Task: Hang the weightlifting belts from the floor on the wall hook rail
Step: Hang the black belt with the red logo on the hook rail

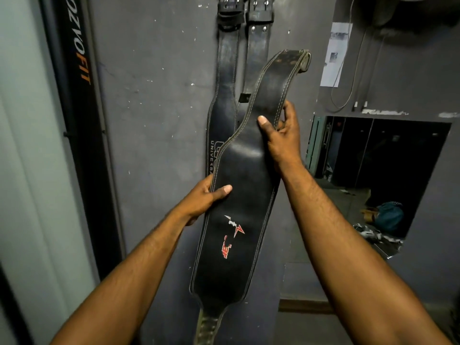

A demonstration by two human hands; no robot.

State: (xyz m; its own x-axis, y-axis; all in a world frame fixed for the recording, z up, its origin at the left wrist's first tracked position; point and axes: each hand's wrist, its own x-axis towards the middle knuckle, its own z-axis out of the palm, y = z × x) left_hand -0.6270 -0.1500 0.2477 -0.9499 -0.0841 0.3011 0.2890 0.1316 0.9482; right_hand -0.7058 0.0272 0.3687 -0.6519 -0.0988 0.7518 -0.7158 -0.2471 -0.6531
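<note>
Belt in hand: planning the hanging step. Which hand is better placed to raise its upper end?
Probably right: the right hand grips the belt higher, nearer its upper end; the left hand holds the wide middle.

Lettering in view: two words, both cut short.

The black upright panel (82,53) at left carries vertical "OZVOFIT", with "OZVO" in white and "FIT" in orange, its start cut off at the frame's top edge. The hanging belt (224,100) shows white "UNIVERSA", the rest hidden behind the held belt (239,220), whose red-and-white emblem cannot be read. The paper sheet (336,53) on the wall is too blurred to read.
</note>
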